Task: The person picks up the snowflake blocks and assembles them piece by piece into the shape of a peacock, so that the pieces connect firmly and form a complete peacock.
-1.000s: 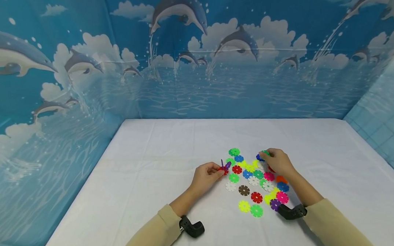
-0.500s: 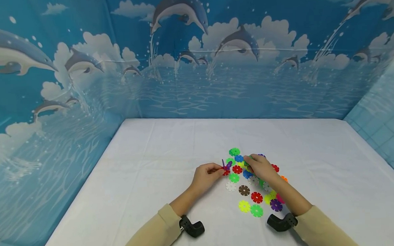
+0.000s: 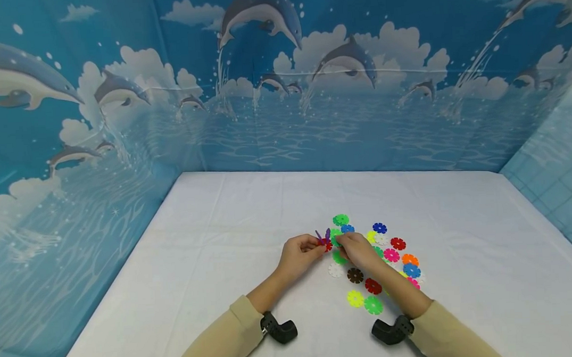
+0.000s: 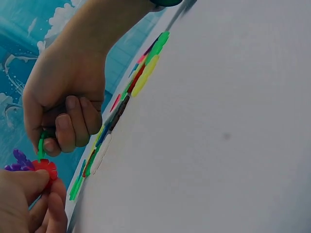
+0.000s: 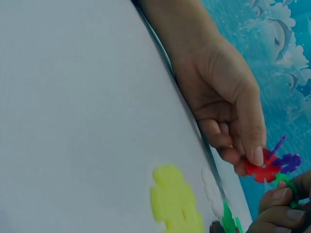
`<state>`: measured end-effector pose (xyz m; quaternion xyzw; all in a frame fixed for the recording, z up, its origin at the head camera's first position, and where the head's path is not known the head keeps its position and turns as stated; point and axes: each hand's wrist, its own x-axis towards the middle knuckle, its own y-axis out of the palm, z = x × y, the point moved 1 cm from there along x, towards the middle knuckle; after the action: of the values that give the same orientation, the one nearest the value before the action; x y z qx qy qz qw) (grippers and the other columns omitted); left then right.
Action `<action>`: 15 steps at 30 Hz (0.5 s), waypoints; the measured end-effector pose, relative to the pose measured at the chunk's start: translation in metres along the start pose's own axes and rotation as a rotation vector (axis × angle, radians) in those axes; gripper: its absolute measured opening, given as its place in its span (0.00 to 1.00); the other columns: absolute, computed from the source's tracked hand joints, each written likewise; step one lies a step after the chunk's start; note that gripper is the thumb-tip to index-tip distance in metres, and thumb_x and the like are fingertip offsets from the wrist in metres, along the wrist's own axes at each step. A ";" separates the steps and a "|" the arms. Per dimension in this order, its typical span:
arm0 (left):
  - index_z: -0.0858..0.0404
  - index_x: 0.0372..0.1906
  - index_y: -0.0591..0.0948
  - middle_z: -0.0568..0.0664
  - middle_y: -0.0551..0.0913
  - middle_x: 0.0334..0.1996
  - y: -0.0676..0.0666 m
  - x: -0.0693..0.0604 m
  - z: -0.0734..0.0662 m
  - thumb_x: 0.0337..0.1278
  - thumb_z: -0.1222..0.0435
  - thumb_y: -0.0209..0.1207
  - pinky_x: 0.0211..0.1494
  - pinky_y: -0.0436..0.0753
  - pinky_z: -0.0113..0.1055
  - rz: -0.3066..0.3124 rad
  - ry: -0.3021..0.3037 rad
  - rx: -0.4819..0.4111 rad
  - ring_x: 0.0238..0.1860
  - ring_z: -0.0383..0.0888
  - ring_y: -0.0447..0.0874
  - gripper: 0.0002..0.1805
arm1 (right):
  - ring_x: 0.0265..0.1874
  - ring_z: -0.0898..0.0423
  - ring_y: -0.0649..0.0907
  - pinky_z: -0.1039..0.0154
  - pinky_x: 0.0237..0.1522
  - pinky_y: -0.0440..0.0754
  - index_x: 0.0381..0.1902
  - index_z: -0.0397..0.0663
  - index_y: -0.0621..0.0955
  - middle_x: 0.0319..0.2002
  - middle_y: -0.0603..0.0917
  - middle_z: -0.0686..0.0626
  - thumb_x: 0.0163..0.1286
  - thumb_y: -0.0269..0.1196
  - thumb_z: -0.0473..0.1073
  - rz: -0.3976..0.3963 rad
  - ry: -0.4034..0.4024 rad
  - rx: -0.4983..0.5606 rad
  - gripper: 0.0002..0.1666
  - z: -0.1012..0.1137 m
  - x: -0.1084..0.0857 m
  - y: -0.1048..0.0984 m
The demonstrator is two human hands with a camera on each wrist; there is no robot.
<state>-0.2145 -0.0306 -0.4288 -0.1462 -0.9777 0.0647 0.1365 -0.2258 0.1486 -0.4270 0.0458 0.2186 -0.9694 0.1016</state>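
My left hand pinches a red notched plastic disc between thumb and fingers. Two purple discs stand up from its slots. Opposite it, my right hand pinches a green notched disc by its edge, the other fingers curled in. In the left wrist view the green disc's lower end meets the red one's rim; whether it sits in a slot cannot be told. Under both hands lie loose discs, among them a brown disc and a dark blue disc. My right hand and forearm hide several others.
A white cloth covers the table. Nearer the front lie a yellow disc and a green one beside it. An orange disc is among several on the right. A dolphin-print curtain stands behind and at the sides.
My right hand has moved left with the green disc, from the far right of the discs to the red disc. My left hand stays in place; the purple discs have turned slightly.
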 end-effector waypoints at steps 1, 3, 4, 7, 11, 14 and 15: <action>0.81 0.33 0.79 0.70 0.83 0.30 0.000 0.000 0.001 0.56 0.77 0.62 0.34 0.79 0.23 0.001 0.001 -0.010 0.33 0.64 0.83 0.06 | 0.14 0.58 0.63 0.66 0.20 0.63 0.24 0.41 0.71 0.14 0.66 0.52 0.78 0.44 0.43 -0.013 -0.005 -0.011 0.21 0.000 0.000 0.002; 0.81 0.31 0.78 0.71 0.82 0.30 0.000 0.000 0.002 0.56 0.78 0.62 0.34 0.79 0.23 0.003 0.006 -0.021 0.33 0.66 0.83 0.06 | 0.16 0.57 0.64 0.65 0.22 0.64 0.23 0.42 0.71 0.15 0.66 0.51 0.78 0.45 0.43 -0.036 -0.016 -0.039 0.21 0.000 0.000 0.005; 0.81 0.31 0.78 0.71 0.82 0.29 0.001 0.000 0.003 0.55 0.79 0.62 0.34 0.79 0.23 0.003 0.009 -0.024 0.33 0.67 0.82 0.06 | 0.16 0.57 0.64 0.64 0.23 0.65 0.23 0.42 0.71 0.15 0.67 0.51 0.78 0.45 0.43 -0.048 -0.022 -0.058 0.21 0.000 -0.001 0.006; 0.81 0.29 0.77 0.72 0.82 0.29 0.001 0.000 0.003 0.54 0.80 0.61 0.34 0.80 0.24 0.003 0.020 -0.024 0.33 0.69 0.82 0.05 | 0.18 0.56 0.66 0.62 0.25 0.66 0.22 0.43 0.70 0.17 0.67 0.50 0.78 0.45 0.43 -0.078 -0.046 -0.126 0.21 0.001 -0.002 0.010; 0.81 0.28 0.77 0.71 0.82 0.27 0.002 0.000 0.003 0.53 0.82 0.61 0.33 0.81 0.27 0.003 0.038 0.001 0.32 0.69 0.83 0.04 | 0.20 0.55 0.66 0.62 0.25 0.66 0.23 0.44 0.69 0.19 0.67 0.49 0.78 0.44 0.42 -0.105 -0.066 -0.210 0.21 0.002 -0.004 0.016; 0.81 0.27 0.76 0.71 0.82 0.26 0.002 0.000 0.003 0.52 0.83 0.59 0.33 0.83 0.33 0.010 0.055 0.012 0.30 0.68 0.83 0.03 | 0.20 0.55 0.66 0.62 0.24 0.65 0.24 0.43 0.69 0.20 0.66 0.49 0.78 0.43 0.41 -0.128 -0.082 -0.253 0.20 0.002 -0.006 0.021; 0.81 0.27 0.76 0.71 0.82 0.25 0.003 0.000 0.003 0.51 0.84 0.58 0.32 0.83 0.33 0.012 0.059 0.016 0.30 0.68 0.82 0.03 | 0.20 0.55 0.66 0.62 0.24 0.65 0.25 0.43 0.69 0.20 0.66 0.49 0.78 0.43 0.41 -0.133 -0.087 -0.263 0.19 0.002 -0.007 0.022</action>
<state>-0.2143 -0.0284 -0.4323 -0.1528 -0.9718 0.0689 0.1659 -0.2147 0.1292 -0.4340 -0.0244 0.3417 -0.9381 0.0515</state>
